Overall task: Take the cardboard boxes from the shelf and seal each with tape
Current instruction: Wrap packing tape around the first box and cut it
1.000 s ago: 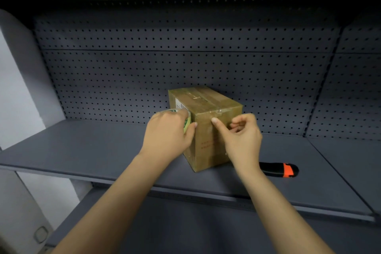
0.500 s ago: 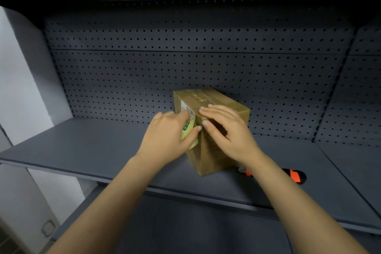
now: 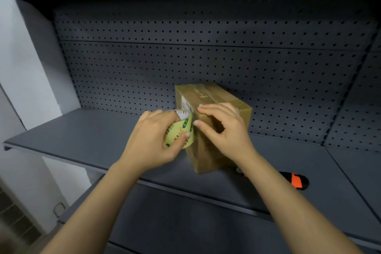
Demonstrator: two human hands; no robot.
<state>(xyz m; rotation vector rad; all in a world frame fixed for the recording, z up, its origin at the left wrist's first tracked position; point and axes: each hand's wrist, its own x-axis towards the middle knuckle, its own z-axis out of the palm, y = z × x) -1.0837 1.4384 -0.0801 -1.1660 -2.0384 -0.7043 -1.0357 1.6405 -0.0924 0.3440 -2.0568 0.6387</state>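
The cardboard box (image 3: pixel 218 97) is stood on the grey shelf (image 3: pixel 82 140), close to the pegboard panel (image 3: pixel 206 57). A second ago the tape end was pinched by the right hand (image 3: pixel 226 132). Now its lightly bent fingers are laid over the upper near edge and the thumb is pressed on the side face, with nothing enclosed. The tape roll (image 3: pixel 180 131) is gripped by the left hand (image 3: pixel 150 144) against the box's left corner and has been tilted outwards. A strip is probably being fixed, and cutting is not yet done. The orange utility knife (image 3: pixel 296 181) is left beside the box.
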